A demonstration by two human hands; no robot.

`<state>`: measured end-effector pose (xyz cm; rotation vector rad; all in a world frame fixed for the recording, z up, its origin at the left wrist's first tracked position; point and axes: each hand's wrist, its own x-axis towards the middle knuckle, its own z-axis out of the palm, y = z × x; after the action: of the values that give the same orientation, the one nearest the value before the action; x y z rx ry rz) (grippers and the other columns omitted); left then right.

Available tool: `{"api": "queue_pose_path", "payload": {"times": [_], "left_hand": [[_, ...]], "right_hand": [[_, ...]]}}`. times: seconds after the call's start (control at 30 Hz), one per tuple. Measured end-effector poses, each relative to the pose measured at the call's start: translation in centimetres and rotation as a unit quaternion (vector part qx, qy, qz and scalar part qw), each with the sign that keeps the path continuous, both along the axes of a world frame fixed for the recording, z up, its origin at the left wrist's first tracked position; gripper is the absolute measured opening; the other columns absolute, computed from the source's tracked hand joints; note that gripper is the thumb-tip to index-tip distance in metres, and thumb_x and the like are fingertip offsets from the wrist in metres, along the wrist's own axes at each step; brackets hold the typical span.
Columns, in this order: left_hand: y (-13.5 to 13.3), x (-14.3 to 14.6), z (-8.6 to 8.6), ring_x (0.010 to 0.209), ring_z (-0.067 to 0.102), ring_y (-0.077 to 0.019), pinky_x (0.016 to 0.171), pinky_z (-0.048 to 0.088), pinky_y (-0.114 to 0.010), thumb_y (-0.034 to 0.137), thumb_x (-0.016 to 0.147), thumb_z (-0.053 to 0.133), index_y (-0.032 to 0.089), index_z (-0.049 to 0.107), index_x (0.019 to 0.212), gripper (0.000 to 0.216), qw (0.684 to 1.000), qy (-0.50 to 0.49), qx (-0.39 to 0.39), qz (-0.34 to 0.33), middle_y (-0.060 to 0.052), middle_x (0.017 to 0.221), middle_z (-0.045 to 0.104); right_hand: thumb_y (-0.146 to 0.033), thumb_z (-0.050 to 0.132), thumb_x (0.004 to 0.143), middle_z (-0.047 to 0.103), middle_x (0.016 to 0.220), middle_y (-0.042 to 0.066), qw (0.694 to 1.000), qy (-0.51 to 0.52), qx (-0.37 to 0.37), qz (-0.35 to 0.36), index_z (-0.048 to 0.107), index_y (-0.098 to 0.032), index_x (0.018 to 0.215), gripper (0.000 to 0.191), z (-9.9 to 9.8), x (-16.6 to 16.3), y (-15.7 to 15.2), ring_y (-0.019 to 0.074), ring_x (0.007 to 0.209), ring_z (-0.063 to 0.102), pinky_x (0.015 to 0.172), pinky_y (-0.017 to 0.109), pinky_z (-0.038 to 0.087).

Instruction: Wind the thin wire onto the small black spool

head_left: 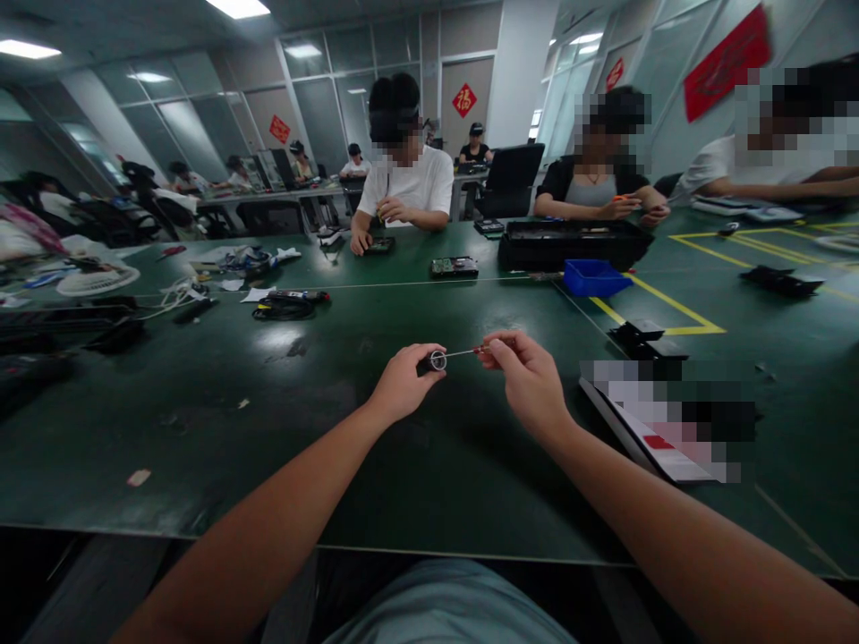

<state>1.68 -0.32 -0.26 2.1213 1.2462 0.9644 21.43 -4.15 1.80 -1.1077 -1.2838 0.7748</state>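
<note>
The room was dim, lit from above by white ceiling panels (pixel 240 8), 2 of them glowing strongly at far left. Glare pooled on the green table (pixel 403 487) at left, and soft shadow darkened it beneath the right hand (pixel 527 371). The edges looked stretched, far-left figures (pixel 57 199) blurred, and blocky pixelation covered a pale box (pixel 644 431) at right

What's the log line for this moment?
left hand: holds round black part; right hand: holds screwdriver, shaft toward part; contact: unclear; blue bin: beyond hands, on green table
</note>
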Motion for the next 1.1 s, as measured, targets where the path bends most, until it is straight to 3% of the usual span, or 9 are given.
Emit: {"api": "queue_pose_path", "payload": {"times": [0.67, 0.77, 0.9, 1.1], "left_hand": [[0.0, 0.0, 0.1, 0.116, 0.061, -0.0238, 0.106, 0.044, -0.041, 0.014, 0.084, 0.072, 0.022, 0.068, 0.119, 0.036, 1.0, -0.008, -0.002, 0.0, -0.006, 0.122, 0.069], [-0.2, 0.0, 0.3, 0.114, 0.062, -0.0241, 0.104, 0.045, -0.042, 0.013, 0.084, 0.072, 0.023, 0.068, 0.118, 0.036, 1.0, 0.003, -0.003, -0.003, -0.006, 0.119, 0.07], [-0.3, -0.1, 0.5, 0.114, 0.061, -0.0252, 0.103, 0.045, -0.043, 0.015, 0.084, 0.072, 0.025, 0.069, 0.118, 0.036, 1.0, 0.013, -0.002, -0.009, -0.006, 0.119, 0.07], [0.0, -0.4, 0.0, 0.115, 0.061, -0.0255, 0.103, 0.044, -0.044, 0.017, 0.085, 0.073, 0.026, 0.069, 0.12, 0.037, 1.0, 0.014, 0.014, -0.012, -0.005, 0.119, 0.07]], "right_hand": [[-0.043, 0.053, 0.096, 0.072, 0.088, 0.006, 0.991, -0.119, 0.0, -0.054, 0.065, -0.021, 0.096, 0.025, -0.5, 0.6, 0.4, 0.022, 0.08, 0.066, 0.075, 0.037, 0.049], [-0.052, 0.053, 0.095, 0.068, 0.074, 0.003, 0.984, -0.163, -0.006, -0.072, 0.065, -0.022, 0.085, 0.034, -0.1, 0.6, 0.2, 0.0193, 0.067, 0.061, 0.064, 0.033, 0.044], [-0.065, 0.053, 0.092, 0.048, 0.05, -0.002, 0.967, -0.234, -0.007, -0.096, 0.051, -0.023, 0.056, 0.055, 0.6, 0.7, 0.0, 0.0148, 0.05, 0.045, 0.052, 0.031, 0.031], [-0.062, 0.055, 0.091, 0.05, 0.051, -0.002, 0.964, -0.248, 0.005, -0.092, 0.052, -0.024, 0.058, 0.05, 0.5, 0.6, 0.0, 0.0153, 0.049, 0.045, 0.052, 0.031, 0.031]]}}
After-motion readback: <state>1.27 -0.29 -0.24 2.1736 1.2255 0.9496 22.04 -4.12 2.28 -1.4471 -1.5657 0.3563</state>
